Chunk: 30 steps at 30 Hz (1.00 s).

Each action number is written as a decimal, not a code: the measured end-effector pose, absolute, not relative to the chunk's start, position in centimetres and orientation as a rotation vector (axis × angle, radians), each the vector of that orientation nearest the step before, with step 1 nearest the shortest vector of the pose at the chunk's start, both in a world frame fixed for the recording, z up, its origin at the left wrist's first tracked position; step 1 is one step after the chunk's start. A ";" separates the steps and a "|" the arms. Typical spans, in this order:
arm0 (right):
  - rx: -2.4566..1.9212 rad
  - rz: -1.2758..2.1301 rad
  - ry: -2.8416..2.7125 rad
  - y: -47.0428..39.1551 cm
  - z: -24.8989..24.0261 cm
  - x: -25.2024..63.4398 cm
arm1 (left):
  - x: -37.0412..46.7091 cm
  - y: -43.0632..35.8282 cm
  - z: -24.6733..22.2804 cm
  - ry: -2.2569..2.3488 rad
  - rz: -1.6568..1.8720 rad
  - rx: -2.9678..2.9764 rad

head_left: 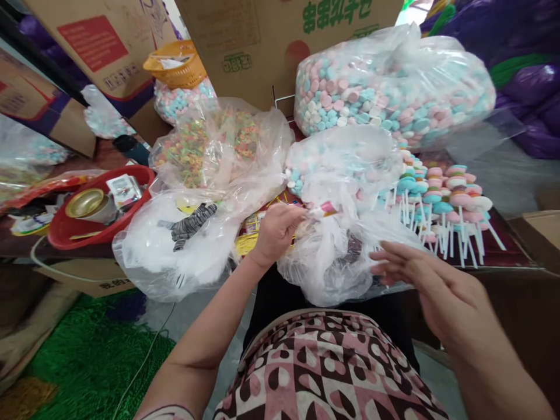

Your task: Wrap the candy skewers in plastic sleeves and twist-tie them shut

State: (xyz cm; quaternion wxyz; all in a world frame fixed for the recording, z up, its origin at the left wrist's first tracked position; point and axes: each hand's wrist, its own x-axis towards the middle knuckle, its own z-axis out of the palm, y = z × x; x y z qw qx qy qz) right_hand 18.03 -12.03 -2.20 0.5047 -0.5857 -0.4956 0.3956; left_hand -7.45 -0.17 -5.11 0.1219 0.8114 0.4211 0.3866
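Observation:
My left hand [277,230] is closed in a pinch above the front of the table; what its fingertips hold is too small to make out. Just right of those fingertips is a small pink, white and yellow piece [326,208], blurred. My right hand [431,280] has its fingers stretched out, with nothing seen in it, at the right edge of a crumpled clear plastic bag [326,268]. Skewers of pastel sweets on white sticks [457,204] lie in a pile beyond my right hand. A bag of pastel marshmallows [345,160] rests behind the crumpled bag.
A large marshmallow bag [389,93] stands at the back right. To the left are a bag of colourful gummies [219,143], a white bag with a grey wrapped bundle [192,224] and a red basin [102,239]. Cardboard boxes [258,46] line the back.

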 end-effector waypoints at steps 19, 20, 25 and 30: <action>-1.326 0.911 -0.953 -7.5 -4.1 15.7 | -4.1 -3.5 -1.7 1.020 0.686 1.341; -1.342 0.918 -0.979 -7.6 -4.0 15.7 | -4.1 -3.5 -1.7 1.027 0.668 1.356; -1.238 1.110 -0.945 -7.6 -4.0 16.2 | -3.6 -3.1 -1.2 1.058 0.581 1.535; -1.252 1.071 -0.894 -7.5 -4.1 16.7 | -2.7 -2.8 -1.3 1.002 0.595 1.627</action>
